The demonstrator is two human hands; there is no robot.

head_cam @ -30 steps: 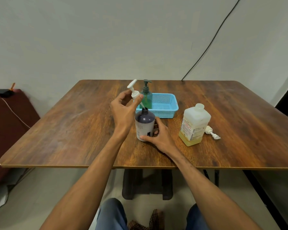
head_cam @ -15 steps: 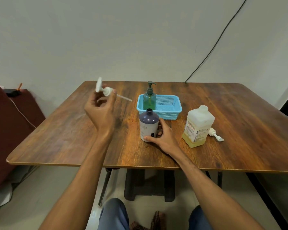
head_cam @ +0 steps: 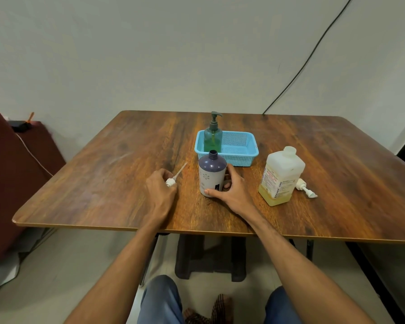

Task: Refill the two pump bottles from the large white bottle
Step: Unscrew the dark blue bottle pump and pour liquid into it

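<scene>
**Left hand** (head_cam: 160, 190): fingers curled round the collar of a white pump (head_cam: 170, 182), low over the table (head_cam: 91, 183). The dip tube (head_cam: 180, 170) runs out of this grip, away and to the right, toward the purple bottle (head_cam: 212, 175). Whether the pump touches the table cannot be determined.

**Purple bottle:** upright on the table, just right of the left grip. The neck is open.

**Right hand** (head_cam: 234, 191): wrapped round the lower body of the purple bottle from its right side, holding it at the base.

**Basket** (head_cam: 239, 157): blue, directly beyond the right grip and just behind the purple bottle. The green bottle (head_cam: 212, 137) stands upright in its left end with its pump fitted.

**White bottle** (head_cam: 282, 176): upright, near the right grip on its right side and apart from the hand. Yellowish liquid (head_cam: 275, 197) fills only the bottom portion.

**Second pump** (head_cam: 304, 188): lies on the table just right of the white bottle's base.
</scene>
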